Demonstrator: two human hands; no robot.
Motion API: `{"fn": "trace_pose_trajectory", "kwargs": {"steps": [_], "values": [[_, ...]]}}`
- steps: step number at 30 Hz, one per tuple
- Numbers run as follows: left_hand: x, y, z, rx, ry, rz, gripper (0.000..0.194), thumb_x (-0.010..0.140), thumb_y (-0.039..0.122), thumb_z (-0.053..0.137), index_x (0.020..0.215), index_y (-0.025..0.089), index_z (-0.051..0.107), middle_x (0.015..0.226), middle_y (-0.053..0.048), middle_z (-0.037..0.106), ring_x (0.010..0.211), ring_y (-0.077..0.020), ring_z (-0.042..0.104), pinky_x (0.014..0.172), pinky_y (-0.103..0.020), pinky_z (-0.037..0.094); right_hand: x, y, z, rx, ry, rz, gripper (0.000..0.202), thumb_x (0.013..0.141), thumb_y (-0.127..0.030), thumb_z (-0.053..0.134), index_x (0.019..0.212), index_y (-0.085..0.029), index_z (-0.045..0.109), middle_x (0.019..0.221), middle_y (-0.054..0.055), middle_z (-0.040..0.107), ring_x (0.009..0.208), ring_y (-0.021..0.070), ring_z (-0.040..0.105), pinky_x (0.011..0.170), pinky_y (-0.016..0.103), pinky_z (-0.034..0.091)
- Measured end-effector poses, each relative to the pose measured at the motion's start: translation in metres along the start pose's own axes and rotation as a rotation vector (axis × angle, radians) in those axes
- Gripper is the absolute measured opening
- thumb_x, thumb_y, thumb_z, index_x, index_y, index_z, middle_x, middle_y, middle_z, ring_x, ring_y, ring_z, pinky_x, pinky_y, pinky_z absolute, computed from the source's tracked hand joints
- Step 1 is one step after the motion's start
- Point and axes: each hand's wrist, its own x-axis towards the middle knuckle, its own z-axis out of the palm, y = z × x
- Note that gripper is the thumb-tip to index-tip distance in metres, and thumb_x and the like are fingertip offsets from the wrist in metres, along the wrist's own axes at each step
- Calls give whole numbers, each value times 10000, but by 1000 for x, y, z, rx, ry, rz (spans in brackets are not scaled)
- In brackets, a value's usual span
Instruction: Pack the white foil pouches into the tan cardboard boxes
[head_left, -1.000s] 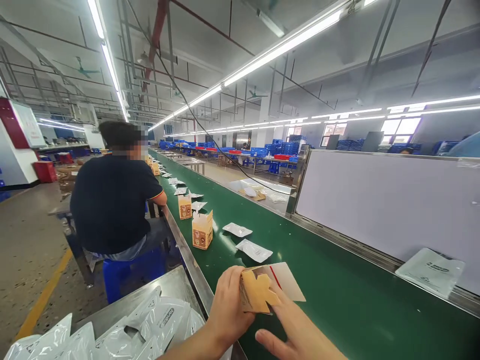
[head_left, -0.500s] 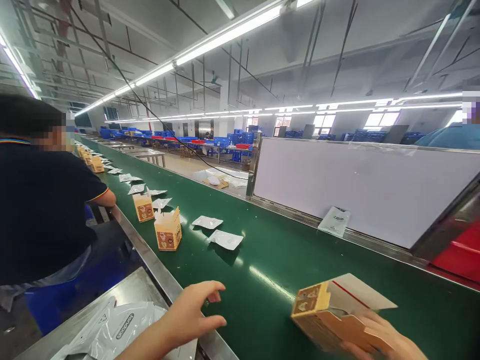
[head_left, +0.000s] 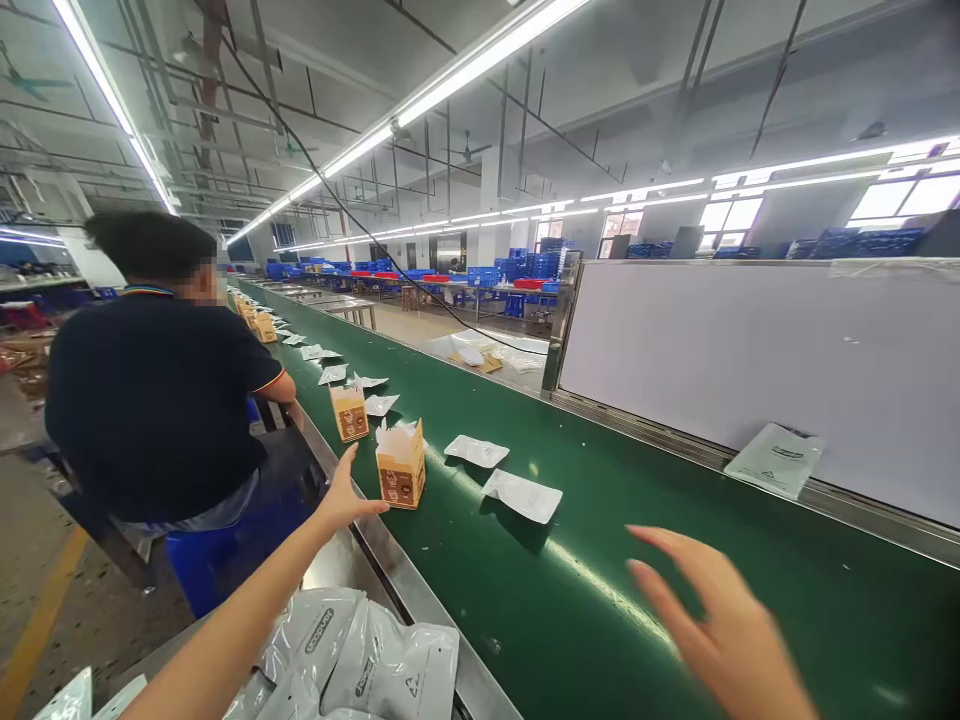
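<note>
My left hand (head_left: 351, 498) reaches over the near rail of a green conveyor belt (head_left: 480, 580), thumb and fingers apart, holding nothing. Its thumb tip comes right up to an open-topped yellow and brown carton (head_left: 401, 470); whether they touch I cannot tell. Farther along the belt stands a second such carton (head_left: 349, 412). My right hand (head_left: 712, 610) hovers above the belt at the right, fingers parted and bare. Between the hands lie two silvery-white pouches, the closer pouch (head_left: 523, 496) and another pouch (head_left: 477, 451) just beyond it.
Printed pouches (head_left: 375, 650) are heaped on a metal surface below my left arm. A co-worker (head_left: 157, 400) in a dark shirt sits at the left by the belt. Across it, a pouch (head_left: 780, 460) leans against a white panel (head_left: 750, 350).
The carton that my right hand held is out of view, and that hand is free. My left hand has moved forward to the nearest standing carton. The view has swung left.
</note>
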Motion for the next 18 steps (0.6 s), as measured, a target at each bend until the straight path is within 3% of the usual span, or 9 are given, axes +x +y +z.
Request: {"fn": "trace_pose_trajectory", "kwargs": {"steps": [3,6,9,11,13,16,18], "values": [[24,-2,14,-71,-85,-1,1268,356,404,867,1388,204,157,1473,-237,167,1374,-390,142,1078,-555,197,28,-15,62,-142,-191,63,502,859,-577,404,1285,-325,487,1327,114,448,1232,340,396,899,594,374],[34,0,30,-157,-197,14,1129,392,381,842,1331,182,248,1334,-207,429,1266,-364,389,1023,-511,334,46,-17,120,-209,-197,176,531,823,-561,464,1246,-250,541,1208,206,518,1125,394,481,792,652,372],[27,4,49,-203,-311,41,846,463,325,774,1200,158,394,1030,-112,630,979,-297,611,871,-454,482,43,-13,144,-167,-180,162,361,811,-415,528,1111,-241,627,992,176,619,943,333,580,737,547,434],[15,7,62,-186,-334,71,741,467,250,732,1140,155,438,938,-78,644,918,-288,624,833,-454,500,35,-11,141,-97,-167,134,307,809,-295,517,1088,-233,626,899,120,643,845,262,608,712,421,469],[-2,12,73,-141,-309,114,707,458,172,696,1120,163,447,980,-73,621,988,-295,590,892,-470,465,28,-10,125,-14,-139,147,313,797,-243,508,1093,-201,601,816,66,652,721,205,619,638,314,481],[-32,22,86,-60,-283,184,714,464,117,664,1133,177,421,1098,-83,553,1087,-284,525,984,-459,393,24,-21,83,75,-38,251,292,813,-336,531,1053,-175,567,801,36,645,634,169,609,548,250,473],[-54,32,95,-24,-301,221,703,491,120,649,1145,188,399,1107,-77,534,1063,-267,530,959,-442,413,23,-39,50,165,122,270,303,802,-407,575,1007,-184,564,869,43,620,683,165,600,558,244,474]]}}
